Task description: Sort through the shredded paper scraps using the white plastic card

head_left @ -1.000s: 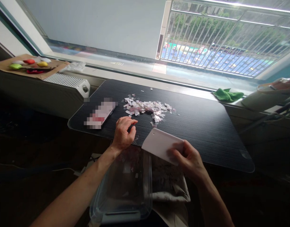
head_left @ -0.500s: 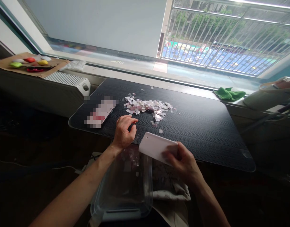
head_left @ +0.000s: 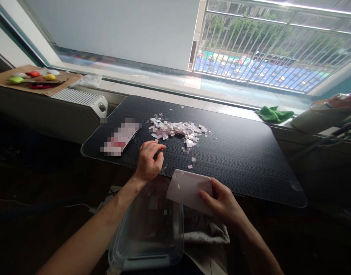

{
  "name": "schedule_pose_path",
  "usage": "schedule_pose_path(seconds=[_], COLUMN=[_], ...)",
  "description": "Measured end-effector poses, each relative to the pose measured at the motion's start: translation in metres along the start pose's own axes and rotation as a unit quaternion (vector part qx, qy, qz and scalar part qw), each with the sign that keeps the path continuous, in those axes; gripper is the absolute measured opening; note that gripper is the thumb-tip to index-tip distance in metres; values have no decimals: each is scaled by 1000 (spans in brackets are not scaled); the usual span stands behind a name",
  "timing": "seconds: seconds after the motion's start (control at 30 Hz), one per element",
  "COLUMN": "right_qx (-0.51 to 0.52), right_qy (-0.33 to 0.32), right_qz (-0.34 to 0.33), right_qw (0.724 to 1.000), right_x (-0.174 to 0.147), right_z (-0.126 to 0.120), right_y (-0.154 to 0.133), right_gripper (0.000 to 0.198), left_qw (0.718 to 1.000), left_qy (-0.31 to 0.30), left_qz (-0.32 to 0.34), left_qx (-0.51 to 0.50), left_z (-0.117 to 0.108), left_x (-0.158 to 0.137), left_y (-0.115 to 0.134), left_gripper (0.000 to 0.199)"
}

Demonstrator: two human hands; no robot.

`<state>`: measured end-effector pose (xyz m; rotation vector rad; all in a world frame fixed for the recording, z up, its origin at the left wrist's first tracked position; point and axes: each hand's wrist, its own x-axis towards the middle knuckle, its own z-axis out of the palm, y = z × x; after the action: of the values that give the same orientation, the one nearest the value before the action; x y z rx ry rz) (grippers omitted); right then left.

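My right hand (head_left: pixel 225 200) grips a white plastic scraper (head_left: pixel 189 190), a flat piece with a small hole in one corner. The scraper is tilted at the table's front edge, above the rim of a clear plastic bin (head_left: pixel 175 244). Over the near edge of the table, my left hand (head_left: pixel 149 160) is half curled, thumb and index finger apart, with nothing visible between them. Beyond both hands lies a loose heap of small paper scraps (head_left: pixel 178 129) on the black table (head_left: pixel 238 152). A few scraps show inside the bin, below my left hand.
A phone-like flat object (head_left: pixel 120 138), partly blurred out, lies on the table's left. Behind are a radiator (head_left: pixel 80 100), a cardboard sheet (head_left: pixel 6 78) with coloured items and a window ledge. A green cloth (head_left: pixel 274 114) and a pale container (head_left: pixel 309 116) stand at the right.
My right hand and the scraper have moved down slightly, toward the bin. Another scrap now shows near the table's front edge. My left hand has barely moved.
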<state>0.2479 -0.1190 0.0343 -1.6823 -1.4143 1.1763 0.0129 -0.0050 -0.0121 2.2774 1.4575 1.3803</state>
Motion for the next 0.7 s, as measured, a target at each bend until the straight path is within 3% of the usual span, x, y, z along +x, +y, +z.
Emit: schedule_pose_path(seconds=[0.1,0.23,0.43,0.53,0.7], right_qx=[147,215,165,134,126], right_qy=[-19,-5,172,146,85], right_qz=[61,84,-24,-55,-52], right_qw=[987,973,971,979,987], right_x=[0,0,31,59,88], right_z=[-4,-21,-68,-77,-72], right_y=[3,4,6,7,5], right_gripper=[29,40,30,29,26], left_qw=[1000,999,1000,1000,1000], left_qy=[-9,-21,-15,-18,-18], left_qz=[-7,-26,-21,-24,-18], left_qx=[-3,0,-8,-6,-4], left_z=[-1,-3,-2,-3,-4], left_x=[1,2,1,1,1], left_y=[1,3,2,1,1], left_gripper=[18,19,19,19,18])
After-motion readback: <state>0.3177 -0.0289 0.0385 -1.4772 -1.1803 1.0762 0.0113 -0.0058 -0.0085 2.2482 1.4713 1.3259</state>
